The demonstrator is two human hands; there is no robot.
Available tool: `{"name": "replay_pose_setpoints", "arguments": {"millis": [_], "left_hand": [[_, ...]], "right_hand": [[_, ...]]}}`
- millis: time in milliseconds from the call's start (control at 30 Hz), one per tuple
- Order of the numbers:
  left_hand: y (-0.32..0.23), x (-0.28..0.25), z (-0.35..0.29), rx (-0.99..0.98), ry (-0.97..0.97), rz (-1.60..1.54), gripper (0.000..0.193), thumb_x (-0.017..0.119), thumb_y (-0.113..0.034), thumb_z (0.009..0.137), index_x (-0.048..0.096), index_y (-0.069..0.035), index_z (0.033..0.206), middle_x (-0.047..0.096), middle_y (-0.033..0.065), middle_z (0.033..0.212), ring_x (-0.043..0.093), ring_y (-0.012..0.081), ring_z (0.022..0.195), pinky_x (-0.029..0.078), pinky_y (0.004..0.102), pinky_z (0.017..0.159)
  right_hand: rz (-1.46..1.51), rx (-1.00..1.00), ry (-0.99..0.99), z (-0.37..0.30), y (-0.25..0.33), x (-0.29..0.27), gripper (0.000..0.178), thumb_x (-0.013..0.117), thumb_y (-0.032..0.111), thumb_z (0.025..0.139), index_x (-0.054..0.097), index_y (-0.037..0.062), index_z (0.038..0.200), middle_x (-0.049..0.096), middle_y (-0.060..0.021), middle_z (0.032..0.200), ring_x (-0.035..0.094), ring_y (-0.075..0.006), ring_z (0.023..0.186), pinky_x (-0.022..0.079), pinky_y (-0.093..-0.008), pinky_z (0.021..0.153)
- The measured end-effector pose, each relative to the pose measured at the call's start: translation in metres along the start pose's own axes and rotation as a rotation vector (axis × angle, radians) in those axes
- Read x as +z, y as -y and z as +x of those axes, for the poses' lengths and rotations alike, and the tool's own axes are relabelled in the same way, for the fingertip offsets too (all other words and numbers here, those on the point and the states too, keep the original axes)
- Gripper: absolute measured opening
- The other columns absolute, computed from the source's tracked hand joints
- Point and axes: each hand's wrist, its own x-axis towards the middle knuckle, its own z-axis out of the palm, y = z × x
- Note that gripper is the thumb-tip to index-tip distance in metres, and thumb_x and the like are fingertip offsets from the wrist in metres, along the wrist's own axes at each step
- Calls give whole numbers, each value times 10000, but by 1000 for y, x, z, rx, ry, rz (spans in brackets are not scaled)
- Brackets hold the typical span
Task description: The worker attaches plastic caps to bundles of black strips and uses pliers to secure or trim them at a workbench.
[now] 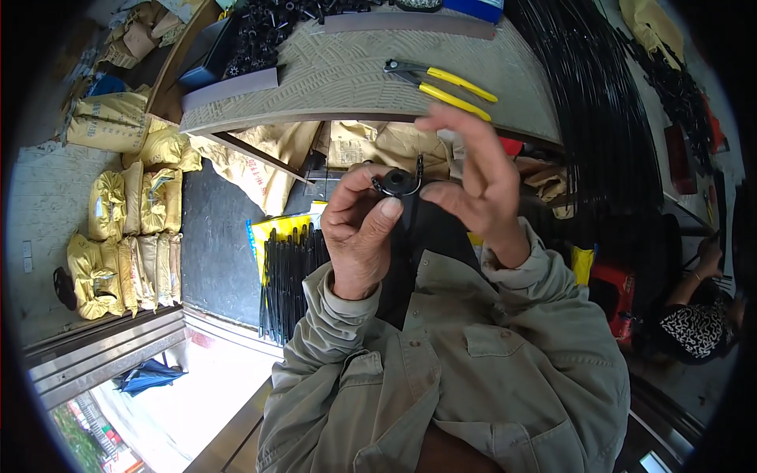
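Observation:
In front of my chest, my left hand (359,225) is closed, with its thumb and fingers gripping a small black round hub (398,183). The hub has a hole in its middle and small jointed black pieces on its rim, one of them sticking up on the right. My right hand (481,177) is beside it with index finger and thumb wide apart. Its thumb tip is close to the hub's right edge; whether they touch I cannot tell. Beyond my right fingers, pliers with yellow handles (457,83) lie on the workbench (347,79).
Loose black parts (264,31) are heaped at the bench's far left. Long black rods (599,94) hang over its right side. More black rods (288,276) stand near my left forearm. Stuffed sacks (126,272) line the left wall. Another person (694,327) is at the far right.

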Motion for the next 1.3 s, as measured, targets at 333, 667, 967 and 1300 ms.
{"name": "replay_pose_setpoints", "arguments": {"millis": [333, 667, 967, 1300], "left_hand": [[-19, -3, -11, -15, 4, 103, 251, 672, -47, 724, 563, 22, 938, 570, 57, 878, 536, 114, 772, 421, 234, 741], [-28, -15, -20, -69, 59, 178, 304, 661, -215, 760, 534, 21, 903, 536, 68, 858, 500, 125, 775, 399, 244, 728], [-34, -30, -29, -93, 167, 139, 343, 691, -276, 719, 540, 10, 832, 465, 33, 769, 429, 120, 716, 334, 228, 671], [-30, -40, -33, -109, 68, 120, 300, 682, -235, 735, 539, -4, 861, 478, 36, 810, 444, 128, 757, 354, 240, 710]], "right_hand": [[808, 566, 430, -22, -3, 8, 197, 703, 50, 692, 561, -12, 814, 567, -67, 844, 531, -113, 782, 408, -231, 660], [685, 466, 337, -30, 14, 25, 207, 716, 103, 704, 551, 8, 785, 535, -10, 770, 500, -84, 716, 390, -222, 646], [860, 441, 586, -28, 0, 26, 263, 731, 145, 693, 549, 14, 830, 532, 5, 746, 471, -57, 657, 384, -215, 589], [29, 54, 220, -48, 25, 33, 301, 711, 86, 677, 561, -8, 920, 598, -96, 811, 604, -211, 696, 469, -279, 582]]}}
